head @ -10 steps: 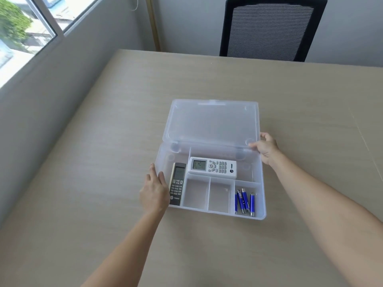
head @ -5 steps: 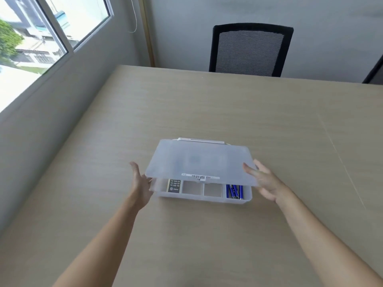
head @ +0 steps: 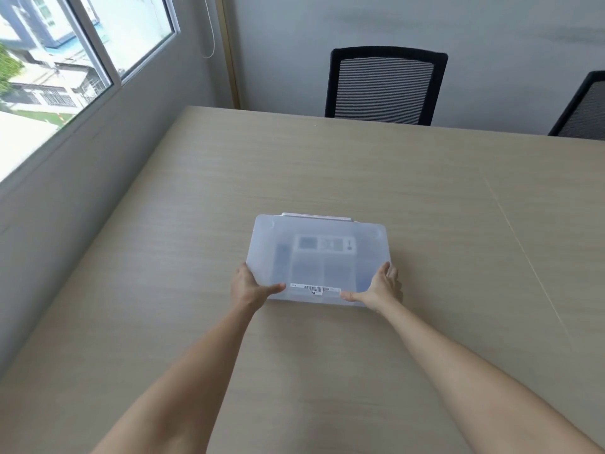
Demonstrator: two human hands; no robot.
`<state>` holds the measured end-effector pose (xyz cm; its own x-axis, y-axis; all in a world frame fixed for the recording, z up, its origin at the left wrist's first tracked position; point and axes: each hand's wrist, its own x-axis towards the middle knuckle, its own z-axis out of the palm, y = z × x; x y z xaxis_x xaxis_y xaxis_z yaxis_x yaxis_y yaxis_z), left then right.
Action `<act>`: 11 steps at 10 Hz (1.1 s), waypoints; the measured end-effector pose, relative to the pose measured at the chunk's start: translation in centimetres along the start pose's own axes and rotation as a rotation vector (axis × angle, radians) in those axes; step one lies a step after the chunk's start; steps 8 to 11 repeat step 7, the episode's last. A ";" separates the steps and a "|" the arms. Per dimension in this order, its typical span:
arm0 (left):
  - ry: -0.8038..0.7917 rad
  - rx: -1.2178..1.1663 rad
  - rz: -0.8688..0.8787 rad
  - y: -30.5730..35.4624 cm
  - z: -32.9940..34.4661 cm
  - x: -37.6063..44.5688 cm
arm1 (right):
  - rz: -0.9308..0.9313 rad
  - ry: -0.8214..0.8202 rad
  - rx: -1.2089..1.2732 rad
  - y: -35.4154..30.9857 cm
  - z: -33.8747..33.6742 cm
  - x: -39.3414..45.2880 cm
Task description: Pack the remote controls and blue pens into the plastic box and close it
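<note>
The translucent plastic box (head: 314, 234) lies on the table with its lid down flat over it. Through the lid I make out the white remote (head: 325, 245) at the back, the dark remote (head: 281, 257) at the left, and a blue smudge of pens (head: 361, 280) at the right. My left hand (head: 250, 286) grips the front left corner, thumb pressed on the lid. My right hand (head: 376, 288) grips the front right corner the same way. A barcode label (head: 314, 289) runs along the lid's front edge between my thumbs.
The light wooden table (head: 425, 198) stretches far around the box. Two black mesh chairs (head: 384, 85) (head: 586, 109) stand behind its far edge. A grey wall with a window (head: 65, 60) runs along the left side.
The lid, open a second ago, swung down and now lies shut on the box. Both hands moved to the front corners, thumbs on the lid.
</note>
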<state>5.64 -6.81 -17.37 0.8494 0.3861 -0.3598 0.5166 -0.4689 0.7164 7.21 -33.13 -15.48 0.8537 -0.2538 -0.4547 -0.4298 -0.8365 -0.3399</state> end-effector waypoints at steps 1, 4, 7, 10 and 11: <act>0.015 0.020 0.006 -0.4 0.4 0.1 | -0.020 0.052 0.002 0.6 0.7 -0.1; 0.137 0.307 0.200 0.1 0.2 -3.3 | -0.083 0.023 0.007 0.2 0.3 -1.7; 0.545 -0.058 0.057 -13.4 -4.9 -16.3 | -0.775 0.278 0.843 -0.8 -18.5 -14.0; 0.545 -0.058 0.057 -13.4 -4.9 -16.3 | -0.775 0.278 0.843 -0.8 -18.5 -14.0; 0.545 -0.058 0.057 -13.4 -4.9 -16.3 | -0.775 0.278 0.843 -0.8 -18.5 -14.0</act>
